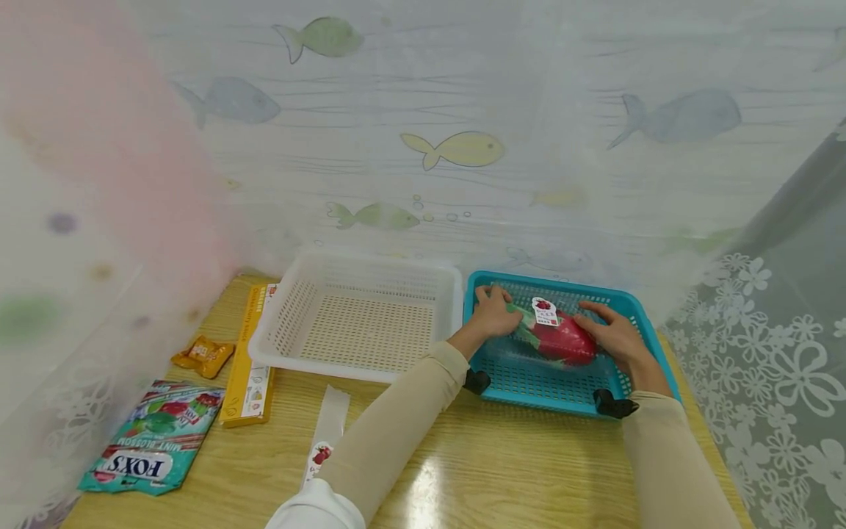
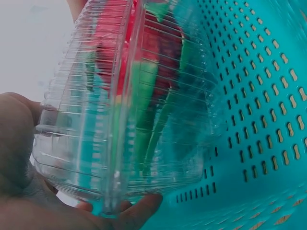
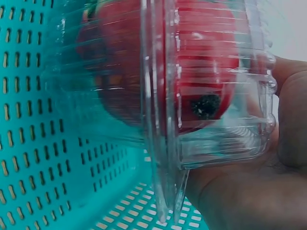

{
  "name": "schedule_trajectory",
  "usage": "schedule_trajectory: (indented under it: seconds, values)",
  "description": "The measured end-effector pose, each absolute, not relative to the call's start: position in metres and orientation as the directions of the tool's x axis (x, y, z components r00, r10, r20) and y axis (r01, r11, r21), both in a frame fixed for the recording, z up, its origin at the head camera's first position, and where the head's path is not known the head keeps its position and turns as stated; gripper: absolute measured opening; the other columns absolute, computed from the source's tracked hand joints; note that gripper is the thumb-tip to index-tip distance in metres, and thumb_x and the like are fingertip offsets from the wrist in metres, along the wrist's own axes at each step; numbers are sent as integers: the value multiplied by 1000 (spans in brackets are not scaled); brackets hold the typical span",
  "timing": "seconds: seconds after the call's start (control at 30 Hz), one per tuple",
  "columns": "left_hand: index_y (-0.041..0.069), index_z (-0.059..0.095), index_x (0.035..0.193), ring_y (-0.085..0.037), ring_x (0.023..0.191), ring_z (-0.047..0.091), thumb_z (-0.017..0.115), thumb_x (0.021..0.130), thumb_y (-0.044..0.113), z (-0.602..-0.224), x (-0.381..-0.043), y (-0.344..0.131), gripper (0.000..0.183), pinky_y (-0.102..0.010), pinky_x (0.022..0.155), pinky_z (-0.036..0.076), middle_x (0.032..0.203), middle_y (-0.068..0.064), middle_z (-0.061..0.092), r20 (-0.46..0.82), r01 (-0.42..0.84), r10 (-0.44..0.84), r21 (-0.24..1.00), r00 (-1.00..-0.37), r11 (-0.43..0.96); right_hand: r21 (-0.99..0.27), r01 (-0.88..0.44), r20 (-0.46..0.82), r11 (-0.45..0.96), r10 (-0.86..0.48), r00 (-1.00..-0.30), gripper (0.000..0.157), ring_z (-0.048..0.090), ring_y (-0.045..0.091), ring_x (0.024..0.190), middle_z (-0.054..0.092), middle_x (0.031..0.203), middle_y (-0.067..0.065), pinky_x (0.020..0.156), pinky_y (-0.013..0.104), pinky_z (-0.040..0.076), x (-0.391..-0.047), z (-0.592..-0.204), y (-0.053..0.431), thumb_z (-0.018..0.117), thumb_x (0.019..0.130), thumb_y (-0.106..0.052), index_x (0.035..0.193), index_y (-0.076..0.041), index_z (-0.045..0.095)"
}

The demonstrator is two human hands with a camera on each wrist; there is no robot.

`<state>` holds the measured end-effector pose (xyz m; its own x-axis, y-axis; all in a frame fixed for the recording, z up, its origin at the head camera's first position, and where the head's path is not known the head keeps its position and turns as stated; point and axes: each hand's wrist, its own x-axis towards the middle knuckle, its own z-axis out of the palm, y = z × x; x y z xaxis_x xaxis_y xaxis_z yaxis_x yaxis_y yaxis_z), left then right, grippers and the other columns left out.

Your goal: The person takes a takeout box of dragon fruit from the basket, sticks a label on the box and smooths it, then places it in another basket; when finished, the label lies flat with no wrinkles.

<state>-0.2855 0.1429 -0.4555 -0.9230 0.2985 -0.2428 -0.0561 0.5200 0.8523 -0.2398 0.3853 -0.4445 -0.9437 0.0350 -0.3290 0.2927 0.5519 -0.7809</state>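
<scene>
A red dragon fruit (image 1: pixel 570 342) with green scales lies inside a clear plastic clamshell box (image 2: pixel 122 165), which has a white label (image 1: pixel 545 312) on top. The box is in the turquoise basket (image 1: pixel 546 404). My left hand (image 1: pixel 494 314) grips its left end, thumb and fingers around the ribbed plastic. At the opposite end, my right hand (image 1: pixel 617 339) holds the box in the same way. The right wrist view shows the fruit's dark tip (image 3: pixel 206 105) through the plastic. Whether the box touches the basket floor, I cannot tell.
A white basket (image 1: pixel 353 369) stands left of the turquoise one. Farther left lie a yellow box (image 1: pixel 246 367), an orange wrapped packet (image 1: pixel 203 356) and a teal FOX'S bag (image 1: pixel 158 437). A clear strip with a label (image 1: pixel 328 419) lies near my left forearm. Sheer curtains hang around the table.
</scene>
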Motion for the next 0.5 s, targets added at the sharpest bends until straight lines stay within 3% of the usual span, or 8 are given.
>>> schedule_trajectory:
  seconds: [0.23, 0.5]
  values:
    - [13, 49, 122, -35, 123, 42, 55, 104, 30, -453, -284, 146, 26, -42, 88, 43, 162, -15, 12, -285, -75, 279, 811, -917, 581, -770, 292, -339, 567, 23, -940, 75, 52, 44, 130, 12, 166, 33, 85, 30, 57, -238, -444, 385, 48, 106, -50, 164, -12, 19]
    - [12, 48, 124, -37, 127, 40, 55, 104, 29, -453, -284, 147, 28, -43, 90, 42, 164, -15, 10, -320, -109, 269, 803, -909, 586, -769, 294, -341, 568, 25, -940, 73, 54, 43, 129, 14, 165, 33, 85, 30, 57, -237, -446, 386, 47, 107, -47, 164, -11, 21]
